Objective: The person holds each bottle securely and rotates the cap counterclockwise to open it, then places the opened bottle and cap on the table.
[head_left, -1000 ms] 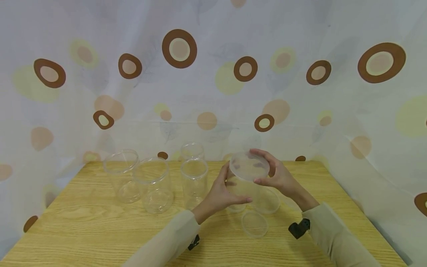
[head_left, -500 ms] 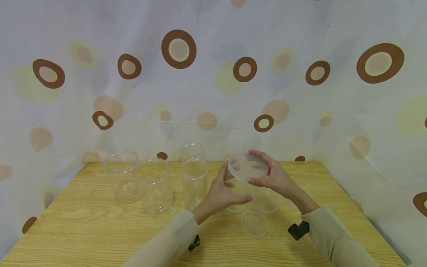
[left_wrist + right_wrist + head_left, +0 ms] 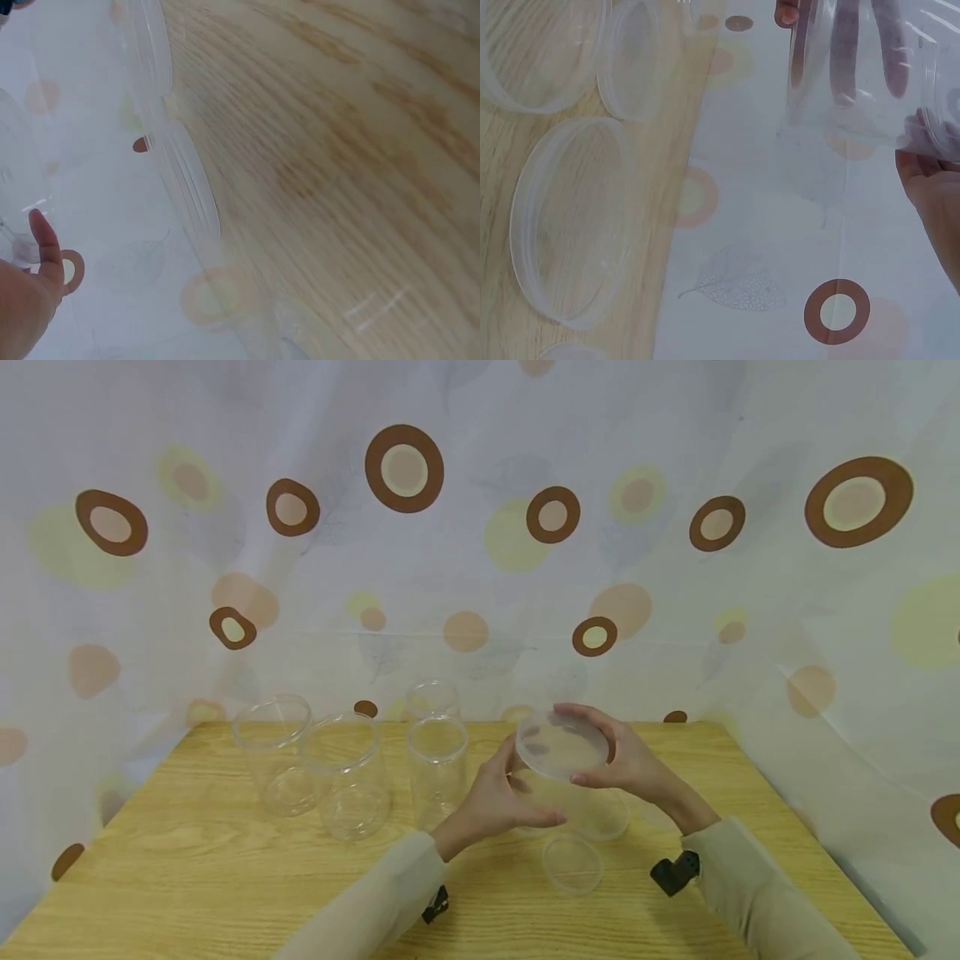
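Above the table, both hands hold a clear plastic jar with a translucent round lid over its mouth. My left hand grips the jar's body from the left, thumb on the near side and fingers behind; these fingers show through the clear wall in the right wrist view. With thumb and fingers spread across the lid's edge, my right hand holds the lid from the right. In the left wrist view, only part of the left hand and of the jar shows, at the left edge.
Several clear open jars stand to the left, such as a wide one and a narrower one. A small lid and a larger lid lie below the hands. Patterned cloth hangs behind the wooden table.
Both hands, with the jar and lid, shift slightly left, then slightly back right and lower. The grips stay the same, and the other jars and lids have not moved.
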A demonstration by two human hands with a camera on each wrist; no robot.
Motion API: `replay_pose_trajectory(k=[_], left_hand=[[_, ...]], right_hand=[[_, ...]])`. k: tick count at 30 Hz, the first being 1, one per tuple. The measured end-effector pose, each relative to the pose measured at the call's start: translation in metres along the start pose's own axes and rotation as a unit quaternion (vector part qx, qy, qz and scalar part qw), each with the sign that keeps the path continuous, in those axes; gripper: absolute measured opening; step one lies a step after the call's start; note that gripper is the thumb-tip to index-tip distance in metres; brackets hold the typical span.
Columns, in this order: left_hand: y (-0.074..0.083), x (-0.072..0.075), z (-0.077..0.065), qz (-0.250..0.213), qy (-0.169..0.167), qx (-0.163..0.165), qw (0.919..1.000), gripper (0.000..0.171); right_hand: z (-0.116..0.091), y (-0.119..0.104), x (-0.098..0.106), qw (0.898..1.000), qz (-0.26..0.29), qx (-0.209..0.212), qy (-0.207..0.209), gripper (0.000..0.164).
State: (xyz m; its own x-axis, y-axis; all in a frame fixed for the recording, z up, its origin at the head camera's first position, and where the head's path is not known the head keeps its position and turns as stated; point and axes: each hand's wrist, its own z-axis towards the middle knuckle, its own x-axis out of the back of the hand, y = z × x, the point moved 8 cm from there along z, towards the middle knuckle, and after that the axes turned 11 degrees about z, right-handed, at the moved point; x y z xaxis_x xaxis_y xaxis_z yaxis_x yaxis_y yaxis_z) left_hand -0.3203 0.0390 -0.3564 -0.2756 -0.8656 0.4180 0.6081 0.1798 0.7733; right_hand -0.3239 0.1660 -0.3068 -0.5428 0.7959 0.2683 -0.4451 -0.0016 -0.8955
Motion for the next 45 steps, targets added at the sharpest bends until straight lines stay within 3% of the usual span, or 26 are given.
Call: replay_pose_trajectory(k=[5,8,13,17,21,26,31,38,41,45], left_hand=[[0.0,0.001,-0.002,-0.022,-0.02,-0.012,0.9995,0.102],[-0.004,0.001,-0.004,-0.031,-0.017,0.01,0.9993,0.099],[-0.013,0.002,-0.007,-0.035,0.007,0.056,0.9978,0.099],[-0.015,0.005,-0.008,-0.026,0.028,0.074,0.9965,0.101],[-0.002,0.008,-0.009,-0.032,0.025,0.073,0.9965,0.099],[0.016,0.01,-0.011,-0.043,0.003,0.062,0.9972,0.097],[0.014,0.009,-0.011,-0.052,-0.008,0.05,0.9974,0.094],[-0.007,0.004,-0.009,-0.053,-0.038,0.033,0.9973,0.095],[-0.008,0.005,-0.008,-0.061,-0.05,0.029,0.9964,0.094],[-0.005,0.005,-0.007,-0.078,-0.075,0.013,0.994,0.095]], right_hand=[[0.0,0.0,-0.004,0.999,0.024,-0.007,-0.042,0.08],[0.001,-0.001,-0.004,0.999,0.015,0.001,-0.047,0.084],[-0.001,-0.001,0.001,1.0,-0.022,0.014,-0.015,0.085],[-0.006,0.003,0.005,0.999,-0.044,-0.002,0.031,0.08],[-0.008,0.005,0.005,0.996,-0.054,-0.017,0.066,0.075],[-0.008,0.003,0.004,0.996,-0.059,-0.014,0.07,0.07],[-0.008,0.004,0.005,0.996,-0.06,-0.012,0.06,0.068],[-0.007,0.005,0.005,0.998,-0.054,-0.004,0.031,0.068],[-0.006,0.003,0.004,0.999,-0.031,0.0,-0.006,0.071],[-0.004,0.001,0.001,0.996,0.039,-0.008,-0.083,0.075]])
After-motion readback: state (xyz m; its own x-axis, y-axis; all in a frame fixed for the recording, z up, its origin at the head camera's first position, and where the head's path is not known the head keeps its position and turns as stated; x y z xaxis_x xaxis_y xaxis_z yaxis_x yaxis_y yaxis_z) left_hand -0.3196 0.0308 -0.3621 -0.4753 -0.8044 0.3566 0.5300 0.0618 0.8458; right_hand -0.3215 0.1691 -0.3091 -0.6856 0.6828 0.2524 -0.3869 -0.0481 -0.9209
